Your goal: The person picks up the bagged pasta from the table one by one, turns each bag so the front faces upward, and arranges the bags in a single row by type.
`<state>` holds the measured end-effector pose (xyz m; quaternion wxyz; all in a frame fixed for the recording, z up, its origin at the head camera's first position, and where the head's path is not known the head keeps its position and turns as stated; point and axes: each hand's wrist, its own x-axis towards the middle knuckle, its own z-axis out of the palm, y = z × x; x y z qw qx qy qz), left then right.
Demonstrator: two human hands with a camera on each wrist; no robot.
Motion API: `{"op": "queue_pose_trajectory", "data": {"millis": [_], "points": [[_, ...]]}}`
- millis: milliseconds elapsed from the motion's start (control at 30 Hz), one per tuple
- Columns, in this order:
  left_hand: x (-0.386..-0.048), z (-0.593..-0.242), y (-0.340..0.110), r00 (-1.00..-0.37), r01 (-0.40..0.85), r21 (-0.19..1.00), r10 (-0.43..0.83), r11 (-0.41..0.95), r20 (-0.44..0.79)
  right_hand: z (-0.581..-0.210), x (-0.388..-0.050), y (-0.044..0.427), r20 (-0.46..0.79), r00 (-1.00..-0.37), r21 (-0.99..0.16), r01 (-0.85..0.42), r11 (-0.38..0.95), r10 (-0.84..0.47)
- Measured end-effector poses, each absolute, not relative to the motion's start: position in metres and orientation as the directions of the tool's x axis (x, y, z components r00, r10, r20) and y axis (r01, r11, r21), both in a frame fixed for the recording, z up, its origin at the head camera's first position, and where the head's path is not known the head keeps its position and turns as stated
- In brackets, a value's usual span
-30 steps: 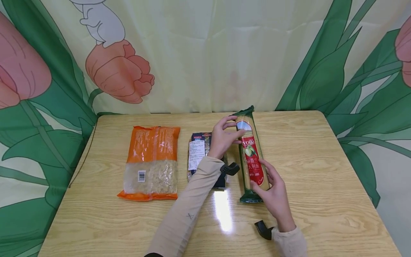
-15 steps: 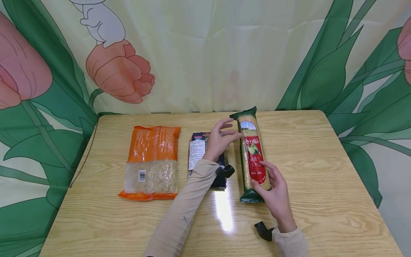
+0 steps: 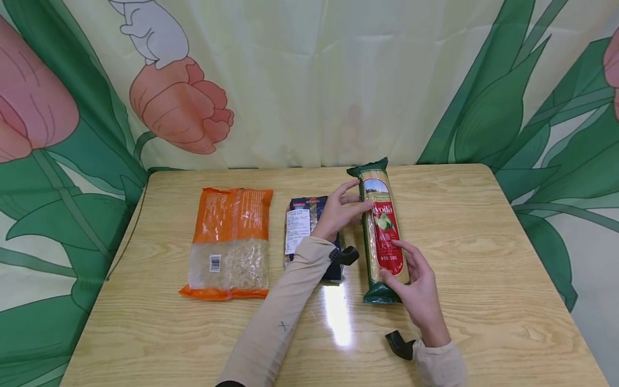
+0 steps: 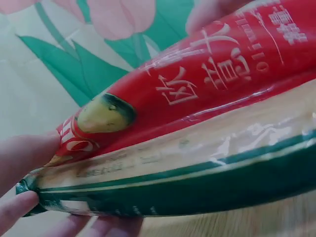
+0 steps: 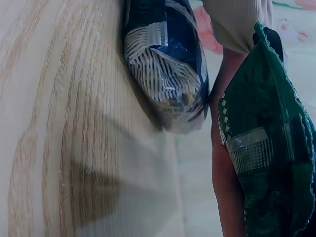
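Both hands are at a pack of spaghetti (image 3: 384, 231) with a red label and green ends, lying lengthwise away from the person. My left hand (image 3: 338, 212) grips its upper left part, thumb over the label and fingers (image 4: 74, 226) under the green edge in the left wrist view. Around the lower right side, my right hand (image 3: 418, 290) holds the pack between thumb and fingers. The right wrist view shows the pack's green end (image 5: 261, 148) apart from the tabletop. A dark blue pasta bag (image 3: 297, 231) with a white sticker lies left of it, partly behind the left hand and wrist.
An orange and clear bag (image 3: 229, 242) with a barcode lies flat on the left of the wooden table (image 3: 483, 301). A flower-printed curtain (image 3: 300, 97) hangs behind the table's back edge. Black mounts (image 3: 344, 256) stick out at both wrists.
Half a second ago the left fingers had eased leftward off the spaghetti; now they are back around its upper part. Its top end has shifted slightly right. The right hand stays around the lower part.
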<state>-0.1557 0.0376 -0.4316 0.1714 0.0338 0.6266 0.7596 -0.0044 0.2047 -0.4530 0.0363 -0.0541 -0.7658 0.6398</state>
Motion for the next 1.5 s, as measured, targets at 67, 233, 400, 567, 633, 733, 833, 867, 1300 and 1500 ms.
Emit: {"op": "queue_pose_trajectory", "data": {"millis": [67, 233, 400, 567, 633, 733, 833, 867, 1300, 1500], "points": [[-0.155, -0.431, 0.039, -0.943, -0.212, 0.965, 0.290, -0.152, -0.161, -0.453, -0.004, 0.205, -0.020, -0.992, -0.984, 0.041, 0.172, 0.122], [-0.154, -0.431, 0.040, -0.966, -0.173, 0.967, 0.226, -0.185, -0.129, -0.452, -0.004, 0.204, -0.037, -0.994, -0.980, 0.055, 0.189, 0.098], [-0.153, -0.431, 0.040, -0.972, -0.164, 0.969, 0.197, -0.187, -0.126, -0.453, -0.004, 0.202, -0.049, -0.996, -0.969, 0.067, 0.236, 0.080], [-0.152, -0.429, 0.040, -0.975, -0.163, 0.964, 0.182, -0.209, -0.126, -0.454, -0.004, 0.203, -0.047, -0.992, -0.957, 0.077, 0.279, 0.113], [-0.152, -0.429, 0.039, -0.975, -0.163, 0.963, 0.182, -0.214, -0.125, -0.454, -0.003, 0.205, -0.050, -0.990, -0.951, 0.088, 0.296, 0.133], [-0.152, -0.429, 0.039, -0.973, -0.158, 0.966, 0.197, -0.204, -0.117, -0.454, 0.000, 0.207, -0.062, -0.987, -0.948, 0.106, 0.299, 0.151], [-0.153, -0.429, 0.039, -0.972, -0.143, 0.970, 0.212, -0.195, -0.101, -0.453, 0.001, 0.209, -0.064, -0.987, -0.953, 0.104, 0.285, 0.145], [-0.153, -0.429, 0.039, -0.971, -0.140, 0.971, 0.218, -0.196, -0.096, -0.453, 0.001, 0.209, -0.062, -0.988, -0.954, 0.099, 0.282, 0.140], [-0.156, -0.433, 0.041, -0.959, -0.109, 0.984, 0.276, -0.144, -0.066, -0.457, -0.003, 0.218, -0.017, -0.991, -0.953, 0.055, 0.297, 0.130], [-0.160, -0.433, 0.046, -0.970, -0.126, 0.982, 0.223, -0.139, -0.093, -0.456, -0.010, 0.222, -0.039, -0.990, -0.938, 0.083, 0.337, 0.137]]}}
